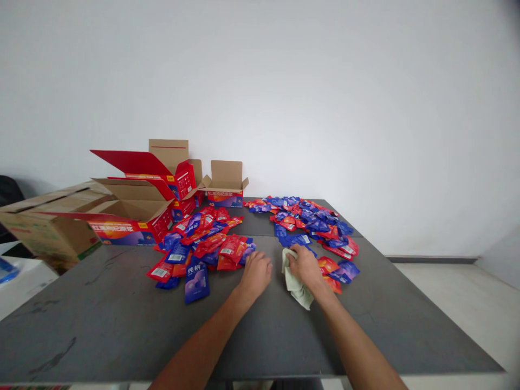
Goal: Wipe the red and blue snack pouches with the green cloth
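Note:
My right hand (305,266) is closed on a crumpled pale green cloth (296,287), which hangs down against the dark table (280,336). Beside it, my left hand (257,273) rests on the table with fingers laid forward and nothing visible in them. Just left of that hand lies a heap of red and blue pouches (209,244), with one blue pouch (197,281) at its near edge. A few red and purple pouches (337,272) lie right of my right hand, partly hidden by it.
A bigger spread of pouches (312,216) covers the far right of the table. Opened red printed boxes (130,230) stand at the left, another open box (225,197) at the back. A large brown carton (60,238) is beyond the left edge. A white wall (325,108) stands behind.

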A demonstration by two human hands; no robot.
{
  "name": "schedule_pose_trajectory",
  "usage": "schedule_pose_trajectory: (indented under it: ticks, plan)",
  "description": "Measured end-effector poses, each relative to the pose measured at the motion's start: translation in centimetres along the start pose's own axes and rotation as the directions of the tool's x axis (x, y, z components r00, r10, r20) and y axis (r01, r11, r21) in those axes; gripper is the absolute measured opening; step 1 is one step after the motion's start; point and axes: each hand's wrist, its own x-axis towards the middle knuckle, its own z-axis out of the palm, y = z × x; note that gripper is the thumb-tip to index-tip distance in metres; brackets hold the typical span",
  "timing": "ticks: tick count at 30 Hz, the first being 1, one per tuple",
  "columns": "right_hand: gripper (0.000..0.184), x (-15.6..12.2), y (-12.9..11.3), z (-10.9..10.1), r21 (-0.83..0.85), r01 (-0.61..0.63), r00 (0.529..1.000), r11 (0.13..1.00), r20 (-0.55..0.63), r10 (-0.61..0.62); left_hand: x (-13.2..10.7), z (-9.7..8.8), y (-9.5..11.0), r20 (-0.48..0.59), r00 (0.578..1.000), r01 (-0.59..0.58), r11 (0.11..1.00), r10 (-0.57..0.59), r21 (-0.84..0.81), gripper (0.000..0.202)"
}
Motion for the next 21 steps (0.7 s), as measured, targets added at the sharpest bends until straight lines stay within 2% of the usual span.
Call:
schedule_pose_trajectory:
  ticks: [2, 5, 10, 13, 17, 19, 21]
  plan:
    - [0.019, -0.5, 1.1, -0.4, -0.031, -0.031, 1.0, 0.999, 0.0, 0.031, 0.1, 0.2, 1.6, 0.054, 0.997, -0.05, 0.999, 0.051, -0.015, 0.025]
    - [0.02, -1.2, 2.4, -0.5, -0.059, -0.077, 0.997, 0.995, 0.015, 0.078, 0.5, 0.9, 3.8, 0.097, 0.993, -0.06, 0.998, 0.062, -0.024, 0.027]
    - [0.023, -1.9, 3.4, 0.4, -0.115, -0.181, 0.98, 0.977, 0.067, 0.189, 1.3, 3.0, 5.8, 0.123, 0.992, 0.027, 0.995, -0.015, -0.096, 0.032]
    - [0.025, -2.0, 3.3, 0.9, -0.151, -0.209, 0.968, 0.966, 0.109, 0.227, 1.3, 3.9, 5.7, 0.125, 0.992, 0.049, 0.989, -0.031, -0.143, 0.037]
    - [0.025, -1.6, 2.6, 1.3, -0.153, -0.171, 0.969, 0.973, 0.155, 0.194, 1.3, 5.2, 4.3, 0.137, 0.99, 0.06, 0.97, -0.028, -0.235, 0.051]
    - [0.024, -1.4, 2.2, 1.6, -0.133, -0.168, 0.968, 0.977, 0.163, 0.189, 1.6, 6.0, 3.3, 0.14, 0.987, 0.136, 0.899, -0.085, -0.416, 0.057]
    - [0.023, -1.1, 1.9, 2.1, -0.101, -0.164, 0.971, 0.981, 0.159, 0.178, 1.9, 6.7, 2.5, 0.146, 0.979, 0.204, 0.751, -0.144, -0.628, 0.062]
